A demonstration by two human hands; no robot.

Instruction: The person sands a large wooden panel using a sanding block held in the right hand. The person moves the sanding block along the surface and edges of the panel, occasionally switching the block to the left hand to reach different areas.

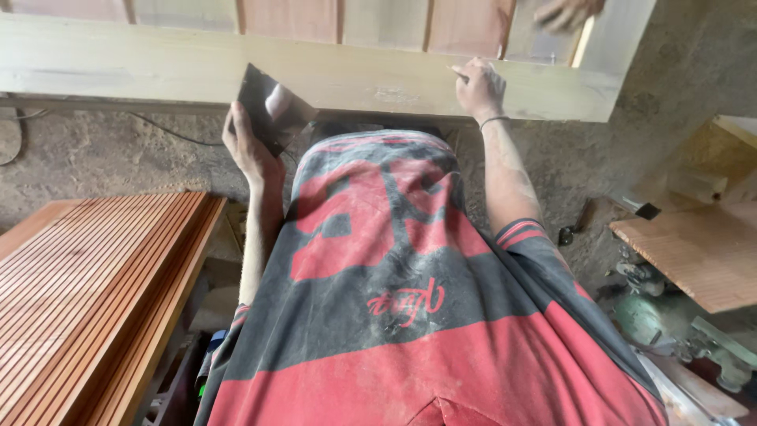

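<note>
A pale wooden beam runs across the top of the view. My left hand holds a dark flat metal square against the beam's near face. My right hand grips a pencil with its tip on the beam, to the right of the square. My red and grey shirt fills the lower middle of the view.
A slatted reddish wooden panel lies at the left. Another person's hand shows at the top right above the beam. A wooden board and green machine parts sit at the right on a dusty concrete floor.
</note>
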